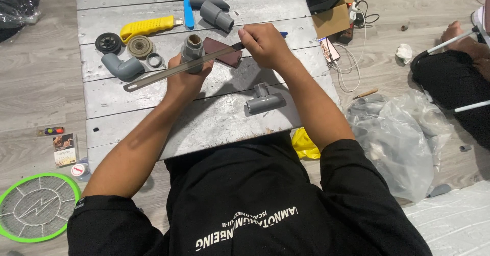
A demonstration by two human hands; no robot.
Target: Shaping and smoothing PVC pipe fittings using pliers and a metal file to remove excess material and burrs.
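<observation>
Black shirt sleeves lowest in view, both forearms reaching up onto the grey plank surface point(132, 103). Just short of the fingers, toward the body: grey T-shaped pipe fitting point(264, 102) lying on its side, untouched.

Left hand point(188, 77) wrapped around a short grey pipe piece point(192, 49), fingers closed on its lower part, open end up and showing above the fist. Right hand point(263, 44) pinched shut on the near end of a long metal saw blade point(178, 68), blue handle tip poking out past the knuckles. Blade laid across the pipe piece just above the left fingers, touching it; long axis running from the right fingers down and leftward, free end with its hole pointing to the lower left, well beyond the left hand. Pipe axis upright, roughly crosswise to the blade.

Judging by this: pipe looks whole, no severed ring visible, depth of any cut impossible to tell; cutting apparently begun at most, most of it left.

Behind the fingers: dark red sheet point(224, 52). Left of the left fingers: grey elbow fitting point(122, 68), small ring point(154, 60), two round discs point(124, 45). Beyond: yellow utility knife point(147, 27), blue strip point(188, 13), another grey elbow point(212, 8).
</observation>
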